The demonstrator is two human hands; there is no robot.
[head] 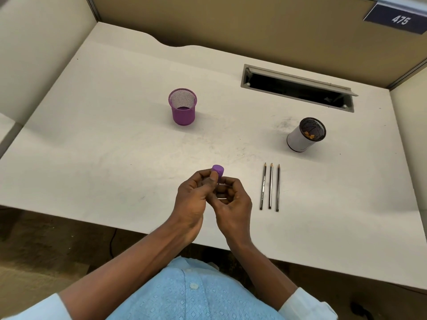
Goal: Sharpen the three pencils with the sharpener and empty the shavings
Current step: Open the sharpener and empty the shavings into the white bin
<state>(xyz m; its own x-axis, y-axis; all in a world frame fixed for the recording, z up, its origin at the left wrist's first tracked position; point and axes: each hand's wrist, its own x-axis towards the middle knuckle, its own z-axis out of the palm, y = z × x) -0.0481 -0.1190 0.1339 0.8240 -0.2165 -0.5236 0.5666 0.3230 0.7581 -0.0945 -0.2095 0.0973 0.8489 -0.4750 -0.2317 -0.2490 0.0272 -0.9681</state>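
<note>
Both my hands hold a small purple sharpener above the desk's front middle. My left hand pinches its purple top between thumb and fingers. My right hand curls round the lower part, which is mostly hidden. Three dark pencils lie side by side to the right of my hands, with sharp tips pointing away from me. A white cup with a black mesh inside stands at the right, with some brown shavings in it.
A purple mesh pencil cup stands at the middle back of the white desk. A grey cable slot is open at the back right. Partition walls close off the left, back and right sides.
</note>
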